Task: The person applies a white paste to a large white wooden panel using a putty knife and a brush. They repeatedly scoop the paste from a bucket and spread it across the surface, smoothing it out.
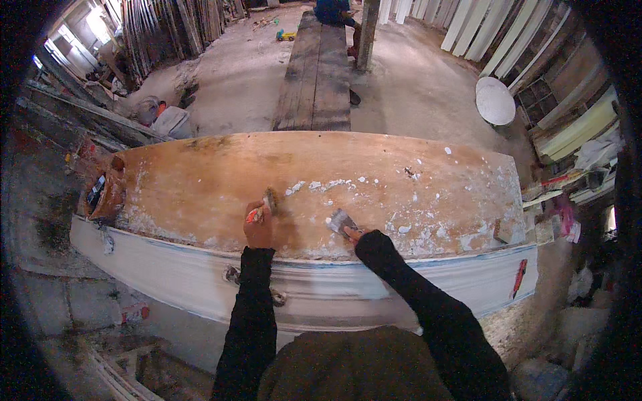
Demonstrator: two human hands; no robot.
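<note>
Head view. A long wooden panel lies across the workspace, with a white moulded board along its near edge. The left hand is clamped on a small orange-handled tool, its tip on the panel near the middle of the near edge. The right hand grips a metal putty knife, blade flat on the wood. White filler blobs dot the surface beyond both tools. Step in hand appears to be spreading or scraping filler; the next stroke calls for steady, flat blade pressure.
</note>
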